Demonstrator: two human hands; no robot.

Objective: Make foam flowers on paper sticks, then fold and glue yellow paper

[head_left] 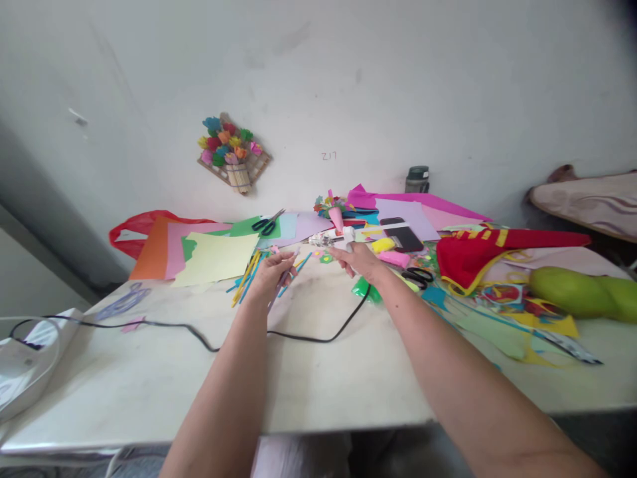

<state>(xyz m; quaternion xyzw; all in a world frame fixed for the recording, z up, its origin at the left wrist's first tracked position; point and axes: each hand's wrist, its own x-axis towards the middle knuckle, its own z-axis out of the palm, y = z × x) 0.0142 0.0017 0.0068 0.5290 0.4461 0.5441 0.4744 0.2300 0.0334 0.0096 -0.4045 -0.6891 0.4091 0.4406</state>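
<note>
The left hand's [271, 269] grip is closed around a thin pale stick [283, 277], held at a slant just above the worktop [323, 378]. The right hand's [361, 260] grip is clenched on what looks like a white glue gun [334, 238], its tip pointing left toward the top end of the stick. Both forearms reach forward from the near edge. A black cord [199, 335] snakes across the bare pale surface from a white device [24, 365] at the left edge up to the right hand. Just behind the left hand lies a loose bundle of coloured sticks [247, 275]. Past the hands, sheets of coloured paper [219, 257] are spread out, with green-handled scissors [267, 224] lying on them. To the right sit black scissors [418, 275], a red cloth [478, 255] and a green gourd [577, 292]. On the far wall hangs a paper flower bouquet [231, 153].
</note>
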